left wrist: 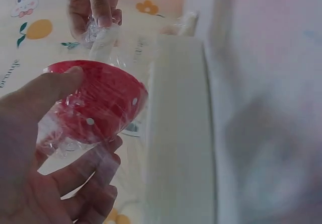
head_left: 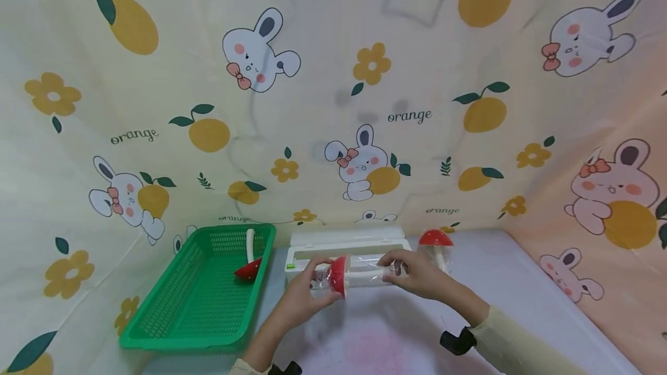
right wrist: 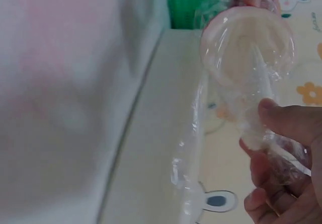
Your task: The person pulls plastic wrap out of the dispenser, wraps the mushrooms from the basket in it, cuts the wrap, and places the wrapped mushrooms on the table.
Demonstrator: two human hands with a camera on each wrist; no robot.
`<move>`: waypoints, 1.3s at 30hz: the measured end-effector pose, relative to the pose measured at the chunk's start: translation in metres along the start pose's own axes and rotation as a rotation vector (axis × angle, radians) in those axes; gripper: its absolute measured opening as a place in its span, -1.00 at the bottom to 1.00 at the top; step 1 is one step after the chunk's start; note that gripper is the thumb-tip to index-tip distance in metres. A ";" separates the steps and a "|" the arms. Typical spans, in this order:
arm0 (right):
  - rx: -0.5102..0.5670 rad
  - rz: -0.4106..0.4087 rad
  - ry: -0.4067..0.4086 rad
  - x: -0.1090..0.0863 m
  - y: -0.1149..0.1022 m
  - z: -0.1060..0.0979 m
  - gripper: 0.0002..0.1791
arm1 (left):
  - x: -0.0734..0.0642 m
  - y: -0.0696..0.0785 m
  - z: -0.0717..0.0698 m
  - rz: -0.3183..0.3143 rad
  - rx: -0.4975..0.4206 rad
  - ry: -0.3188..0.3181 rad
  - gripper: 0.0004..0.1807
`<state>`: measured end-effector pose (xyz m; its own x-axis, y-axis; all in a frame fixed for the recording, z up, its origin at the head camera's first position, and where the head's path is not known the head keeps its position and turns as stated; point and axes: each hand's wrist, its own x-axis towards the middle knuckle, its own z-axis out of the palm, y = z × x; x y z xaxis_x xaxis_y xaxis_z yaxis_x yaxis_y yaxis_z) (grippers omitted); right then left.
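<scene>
A toy mushroom [head_left: 337,275] with a white-dotted red cap and a pale stem lies sideways between both hands, wrapped in clear plastic film. My left hand [head_left: 307,291] grips the cap [left wrist: 98,103], thumb on one side and fingers on the other. At the stem's end my right hand [head_left: 417,274] pinches the stem and the gathered film [right wrist: 287,158]. Right behind the hands is a white cling film box [head_left: 346,237] with its lid raised. Part of the box front is hidden by the hands and mushroom.
On the left, a green basket [head_left: 208,305] holds another red mushroom [head_left: 249,269] with a white stem. A further mushroom [head_left: 435,238], with film around it, stands right of the box. A patterned cloth [head_left: 312,103] hangs behind the white table [head_left: 500,282].
</scene>
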<state>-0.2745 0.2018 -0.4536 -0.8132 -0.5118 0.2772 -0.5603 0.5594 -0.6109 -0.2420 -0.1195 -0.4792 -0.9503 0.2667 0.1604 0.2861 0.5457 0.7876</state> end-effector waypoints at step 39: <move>0.152 -0.042 -0.050 -0.044 0.060 0.066 -0.75 | -0.022 -0.039 0.046 0.025 0.064 -0.125 -0.19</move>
<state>-0.2625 0.2152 -0.5512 -0.7785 -0.5666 0.2701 -0.5605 0.4338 -0.7055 -0.2271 -0.1105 -0.5407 -0.9213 0.3757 0.1006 0.3203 0.5861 0.7443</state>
